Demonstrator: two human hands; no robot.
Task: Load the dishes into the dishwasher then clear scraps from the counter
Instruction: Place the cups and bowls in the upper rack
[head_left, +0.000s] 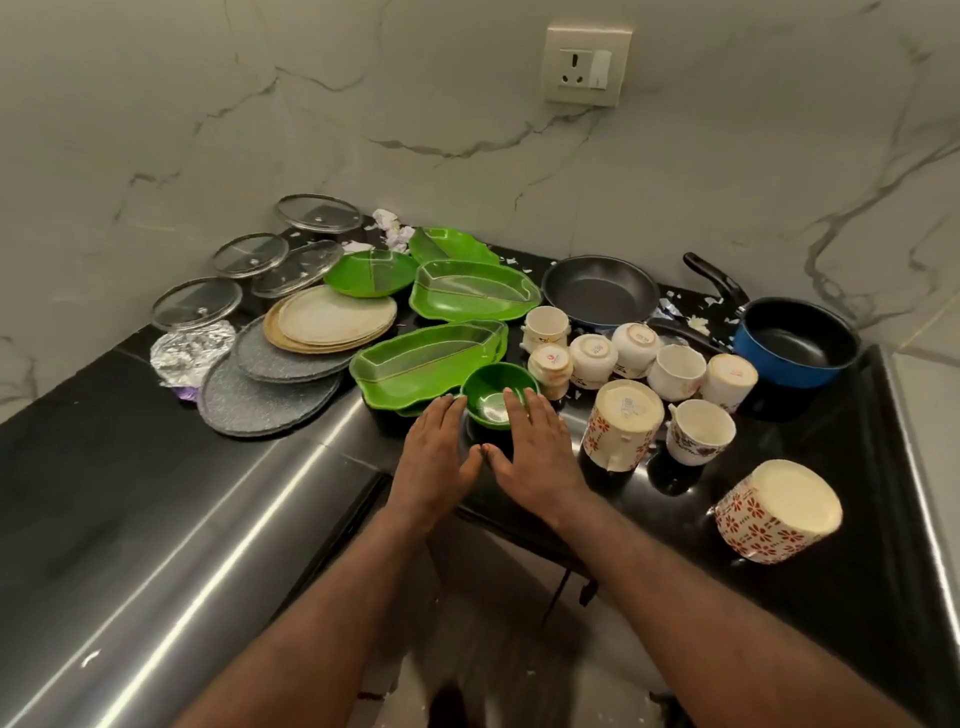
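Black polished counter (130, 467), L-shaped, set against a marbled wall. Left end: four glass lids (250, 254) lying flat; crumpled foil (192, 351); two grey speckled round plates (265, 402), overlapping; a stack of beige plates (332, 319) resting partly on the rear grey one. Centre: four green divided trays (472, 291); one small green bowl (498, 397) at the nearest tray's front edge. Right: black frying pan (600, 291); blue saucepan (797, 343); a cluster of small white cups (592, 358), some mouth-down, some mouth-up; two floral mugs (623, 423), bases showing. Torn paper scraps (389, 228) strewn along the back edge and among the pans.
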